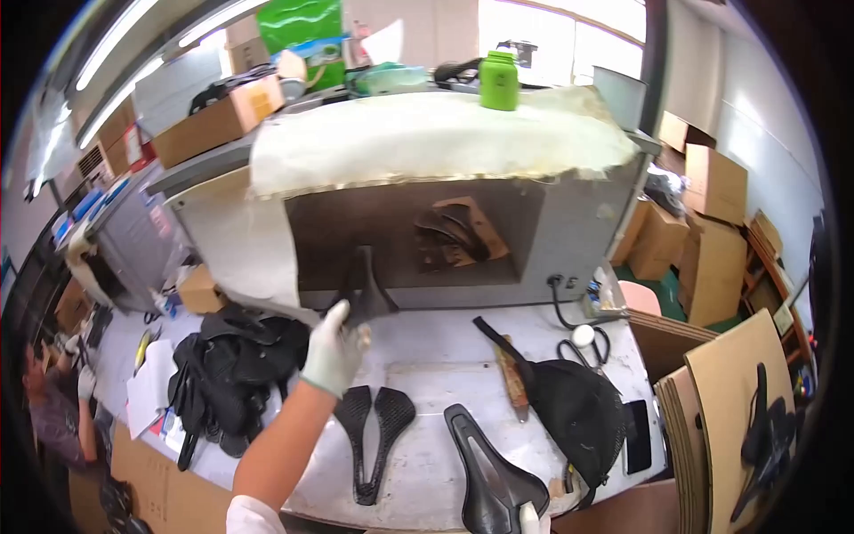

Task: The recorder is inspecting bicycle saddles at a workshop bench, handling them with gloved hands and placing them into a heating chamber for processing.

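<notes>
My left hand (334,351), in a white glove, is closed on a dark bicycle saddle (366,289) with its narrow nose pointing up. It holds the saddle at the opening of a grey metal box (583,240). At the lower edge, gloved fingers of my right hand (531,518) press on the wide end of a black saddle (480,467) with a long centre slot; most of that hand is cut off. Between my hands, a black textured saddle piece (366,445) lies on the white table (427,356). Inside the box, dark curved parts rest on a cardboard piece (487,233).
A heap of black covers (236,374) lies left. At right are a black fabric bag (574,414), scissors (587,347), a brush-like tool (513,383) and a phone (637,436). A green bottle (499,80) stands on the box. Another person (58,405) works far left.
</notes>
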Tool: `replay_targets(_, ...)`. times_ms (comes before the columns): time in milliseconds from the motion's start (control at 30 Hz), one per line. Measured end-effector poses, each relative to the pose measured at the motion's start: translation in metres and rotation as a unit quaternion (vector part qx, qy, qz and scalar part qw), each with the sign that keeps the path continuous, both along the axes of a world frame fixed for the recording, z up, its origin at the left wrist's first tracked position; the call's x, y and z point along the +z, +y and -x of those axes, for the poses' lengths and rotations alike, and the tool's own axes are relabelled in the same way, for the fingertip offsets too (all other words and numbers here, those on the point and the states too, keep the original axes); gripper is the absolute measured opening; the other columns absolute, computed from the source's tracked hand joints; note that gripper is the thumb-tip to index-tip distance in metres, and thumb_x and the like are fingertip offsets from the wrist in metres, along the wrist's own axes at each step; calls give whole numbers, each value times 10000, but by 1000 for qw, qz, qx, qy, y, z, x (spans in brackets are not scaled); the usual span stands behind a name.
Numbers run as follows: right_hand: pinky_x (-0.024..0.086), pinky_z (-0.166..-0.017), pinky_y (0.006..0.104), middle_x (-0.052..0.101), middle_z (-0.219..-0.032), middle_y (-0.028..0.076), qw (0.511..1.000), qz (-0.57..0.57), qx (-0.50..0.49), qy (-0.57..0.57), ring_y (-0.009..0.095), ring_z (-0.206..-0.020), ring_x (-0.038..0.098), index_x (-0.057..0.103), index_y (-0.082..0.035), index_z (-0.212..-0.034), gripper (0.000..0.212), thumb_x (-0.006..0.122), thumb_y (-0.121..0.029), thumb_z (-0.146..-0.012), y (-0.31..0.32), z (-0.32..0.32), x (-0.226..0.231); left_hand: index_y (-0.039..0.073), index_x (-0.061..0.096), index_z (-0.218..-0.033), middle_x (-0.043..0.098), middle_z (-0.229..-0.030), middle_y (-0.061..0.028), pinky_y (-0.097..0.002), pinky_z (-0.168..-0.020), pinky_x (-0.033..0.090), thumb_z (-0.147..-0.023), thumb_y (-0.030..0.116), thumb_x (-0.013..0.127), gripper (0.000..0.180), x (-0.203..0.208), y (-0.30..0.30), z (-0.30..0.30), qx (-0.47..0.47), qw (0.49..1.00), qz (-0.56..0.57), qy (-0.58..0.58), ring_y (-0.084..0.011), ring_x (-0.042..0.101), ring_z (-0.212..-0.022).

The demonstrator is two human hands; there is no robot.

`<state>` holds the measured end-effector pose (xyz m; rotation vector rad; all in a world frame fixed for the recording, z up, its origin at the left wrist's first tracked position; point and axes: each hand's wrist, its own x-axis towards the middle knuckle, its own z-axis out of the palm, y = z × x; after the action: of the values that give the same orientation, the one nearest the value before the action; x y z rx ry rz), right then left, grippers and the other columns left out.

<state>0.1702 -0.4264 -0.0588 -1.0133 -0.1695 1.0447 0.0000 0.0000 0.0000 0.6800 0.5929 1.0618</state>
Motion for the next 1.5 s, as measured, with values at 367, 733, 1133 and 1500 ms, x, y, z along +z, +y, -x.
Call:
replay_targets(367, 374, -1184, 366, 567, -1523, 87, 987, 63, 141, 32, 211, -1394, 507, 484, 26, -1541, 594, 668, -107, -992, -13, -25, 22, -12, 661, -1270, 685, -1051, -118, -353, -764, 565, -1000, 266, 664, 387, -16, -81, 31, -87, 981, -103, 141, -221, 675, -932)
replay_targets(733, 523, -1031, 374, 660, -1367, 64, 937, 13, 323, 131, 211, -1209, 632, 534, -6, -1499, 535, 708, -112, -1005, -20, 25, -13, 129, 737, -1124, 649, -1259, -122, -564, -1092, 464, -792, 135, 701, 334, -11, -144, 94, -146, 427, -673, 586, -346, 604, -1242)
replay_targets(1133, 571, -741, 441, 724, -919, 142, 769, -88, 223, -592, 331, -781, 709, 687, -1, -1289, 412, 717, -239, -954, 48, -20, 98, -56, 482, -1521, 682, -1048, -217, -443, -711, 552, -836, -28, 726, 728, 48, -260, 73, 53, 600, -609, 517, -405, 663, -776)
replay_targets(1500, 549, -588, 393, 622, -913, 121, 607, 92, 293, -733, 277, -635, 650, 521, 47, -1486, 647, 721, -191, -919, 97, -14, 93, -40, 524, -1501, 662, -933, -199, -428, -636, 550, -896, 108, 763, 667, 41, -247, 10, -134, 679, -418, 588, -364, 674, -734)
